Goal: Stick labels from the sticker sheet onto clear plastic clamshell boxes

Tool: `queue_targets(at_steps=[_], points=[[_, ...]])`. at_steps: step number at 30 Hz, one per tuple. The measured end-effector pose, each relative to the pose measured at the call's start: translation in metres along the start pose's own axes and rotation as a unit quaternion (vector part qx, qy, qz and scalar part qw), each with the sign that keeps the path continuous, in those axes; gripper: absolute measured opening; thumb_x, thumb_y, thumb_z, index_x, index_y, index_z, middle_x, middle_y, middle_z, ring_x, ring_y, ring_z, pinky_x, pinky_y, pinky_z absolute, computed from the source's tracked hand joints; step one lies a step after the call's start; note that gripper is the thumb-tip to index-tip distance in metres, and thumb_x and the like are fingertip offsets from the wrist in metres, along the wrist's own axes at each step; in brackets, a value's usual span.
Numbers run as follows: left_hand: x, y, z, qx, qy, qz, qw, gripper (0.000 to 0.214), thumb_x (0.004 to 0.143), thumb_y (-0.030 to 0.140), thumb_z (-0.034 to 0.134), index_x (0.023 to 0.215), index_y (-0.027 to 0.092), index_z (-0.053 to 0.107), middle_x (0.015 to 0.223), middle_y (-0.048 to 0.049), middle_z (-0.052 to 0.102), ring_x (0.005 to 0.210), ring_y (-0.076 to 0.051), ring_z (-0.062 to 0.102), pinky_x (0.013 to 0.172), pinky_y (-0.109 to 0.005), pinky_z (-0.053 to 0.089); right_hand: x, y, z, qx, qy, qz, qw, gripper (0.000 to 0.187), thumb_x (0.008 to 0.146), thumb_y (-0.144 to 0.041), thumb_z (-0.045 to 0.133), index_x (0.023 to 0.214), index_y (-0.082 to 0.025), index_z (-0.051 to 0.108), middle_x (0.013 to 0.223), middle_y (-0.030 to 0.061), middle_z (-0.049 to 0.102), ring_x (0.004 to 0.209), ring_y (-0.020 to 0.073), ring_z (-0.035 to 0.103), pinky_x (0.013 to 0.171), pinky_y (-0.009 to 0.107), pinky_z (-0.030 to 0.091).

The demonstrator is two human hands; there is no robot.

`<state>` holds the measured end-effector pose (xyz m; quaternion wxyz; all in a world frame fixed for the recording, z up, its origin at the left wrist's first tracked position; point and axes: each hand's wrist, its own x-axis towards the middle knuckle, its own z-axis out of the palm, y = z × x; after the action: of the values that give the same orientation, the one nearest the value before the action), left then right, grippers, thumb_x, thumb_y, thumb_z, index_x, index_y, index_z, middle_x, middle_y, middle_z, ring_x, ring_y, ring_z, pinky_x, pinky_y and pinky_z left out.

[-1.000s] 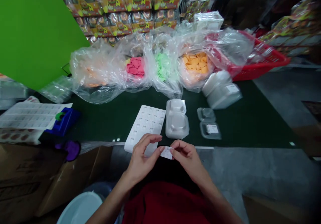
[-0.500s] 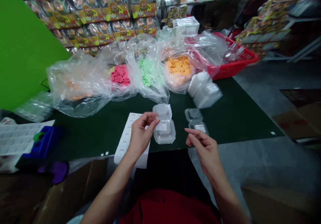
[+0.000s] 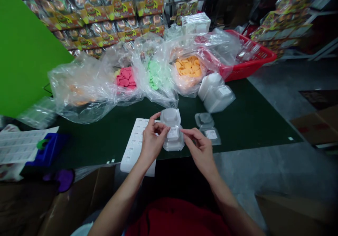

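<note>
A white label sticker is pinched at its left edge between the thumb and a finger of my left hand. It lies over, or just above, the front half of an open clear plastic clamshell box, possibly a nested stack. My right hand is at the right side of that box, index finger and thumb slightly apart, tips close to the sticker's right edge. Under and left of my left hand lies a sheet of labels. A second open clamshell, with a label on it, sits to the right.
Plastic bags hold pink pieces, green pieces and orange pieces at the back. Stacked clamshells stand before a red basket. A blue holder is at left. Packaged goods line the back.
My right hand has moved left, from beside the second clamshell to the sticker's right side. My left hand and the sticker have shifted slightly right.
</note>
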<state>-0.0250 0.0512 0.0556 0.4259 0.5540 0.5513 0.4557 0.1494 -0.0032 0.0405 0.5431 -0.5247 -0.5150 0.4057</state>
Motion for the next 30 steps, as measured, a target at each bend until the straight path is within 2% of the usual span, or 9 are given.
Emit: queue_targets(at_steps=[3,6,9,12,15,17,19,23,30], points=[[-0.004,-0.003,0.001,0.028,0.001,0.025,0.999,0.048,0.087,0.028,0.075,0.133,0.02,0.064,0.081,0.0005,0.07,0.071,-0.016,0.062,0.07,-0.028,0.047,0.004,0.004,0.007,-0.094,-0.034,-0.069,0.993,0.025,0.102,-0.033,0.064,0.12,-0.031,0.081,0.095,0.0034,0.061,0.092,0.0216,0.06,0.085,0.038,0.052],[-0.009,-0.005,0.004,0.062,0.0,0.056,0.997,0.037,0.092,0.029,0.071,0.128,0.021,0.068,0.087,-0.0007,0.068,0.073,-0.015,0.06,0.07,-0.027,0.048,0.005,0.009,0.012,-0.161,-0.041,-0.101,0.981,0.024,0.104,-0.032,0.062,0.117,-0.031,0.082,0.093,0.0046,0.059,0.094,0.0239,0.058,0.086,0.041,0.052],[-0.012,-0.01,0.004,0.107,0.048,0.088,0.989,0.048,0.091,0.032,0.074,0.137,0.025,0.065,0.113,-0.0064,0.064,0.081,-0.015,0.059,0.068,-0.026,0.05,0.005,0.011,0.012,-0.188,-0.039,-0.111,0.975,0.024,0.105,-0.031,0.06,0.114,-0.029,0.082,0.095,0.0052,0.059,0.095,0.0245,0.058,0.086,0.041,0.052],[-0.016,-0.018,-0.002,0.118,0.103,0.084,0.984,0.058,0.089,0.037,0.079,0.142,0.025,0.06,0.134,-0.0112,0.056,0.092,-0.018,0.06,0.071,-0.028,0.053,0.002,0.007,0.012,-0.189,-0.026,-0.108,0.976,0.022,0.104,-0.031,0.061,0.112,-0.028,0.081,0.098,0.0059,0.06,0.099,0.0253,0.059,0.09,0.043,0.053],[-0.028,-0.027,-0.008,0.096,0.092,0.065,0.989,0.031,0.104,0.042,0.059,0.125,0.022,0.07,0.127,-0.011,0.063,0.108,-0.022,0.063,0.091,-0.036,0.056,-0.002,0.002,0.016,-0.197,0.013,-0.094,0.976,0.03,0.104,-0.038,0.062,0.131,-0.029,0.074,0.115,0.009,0.06,0.112,0.0281,0.06,0.1,0.047,0.053],[-0.04,-0.031,-0.01,0.072,0.072,0.053,0.993,0.037,0.111,0.044,0.045,0.121,0.022,0.073,0.126,-0.0109,0.066,0.121,-0.024,0.063,0.106,-0.041,0.052,-0.004,0.001,0.025,-0.222,0.012,-0.088,0.971,0.05,0.102,-0.046,0.066,0.149,-0.031,0.06,0.131,0.0122,0.057,0.125,0.0321,0.056,0.107,0.053,0.05],[-0.051,-0.032,-0.008,0.045,0.065,0.039,0.996,0.044,0.113,0.045,0.037,0.127,0.023,0.072,0.131,-0.011,0.066,0.127,-0.025,0.062,0.113,-0.044,0.049,-0.004,0.004,0.036,-0.254,-0.004,-0.086,0.963,0.069,0.097,-0.051,0.071,0.159,-0.032,0.048,0.144,0.0153,0.052,0.136,0.0372,0.051,0.112,0.06,0.047],[-0.06,-0.033,-0.005,0.011,0.064,0.028,0.997,0.047,0.113,0.047,0.034,0.126,0.024,0.073,0.139,-0.0108,0.064,0.136,-0.024,0.058,0.119,-0.044,0.046,-0.002,0.013,0.054,-0.281,0.006,-0.089,0.956,0.071,0.093,-0.042,0.075,0.158,-0.035,0.049,0.152,0.016,0.049,0.143,0.041,0.046,0.115,0.067,0.043],[-0.058,-0.035,-0.01,-0.016,0.072,0.02,0.997,0.044,0.113,0.047,0.037,0.123,0.022,0.072,0.133,-0.0113,0.068,0.124,-0.025,0.064,0.11,-0.042,0.051,0.001,0.001,0.044,-0.181,0.036,-0.068,0.981,0.063,0.086,-0.033,0.077,0.148,-0.03,0.06,0.143,0.0125,0.059,0.134,0.0324,0.059,0.115,0.055,0.05]])
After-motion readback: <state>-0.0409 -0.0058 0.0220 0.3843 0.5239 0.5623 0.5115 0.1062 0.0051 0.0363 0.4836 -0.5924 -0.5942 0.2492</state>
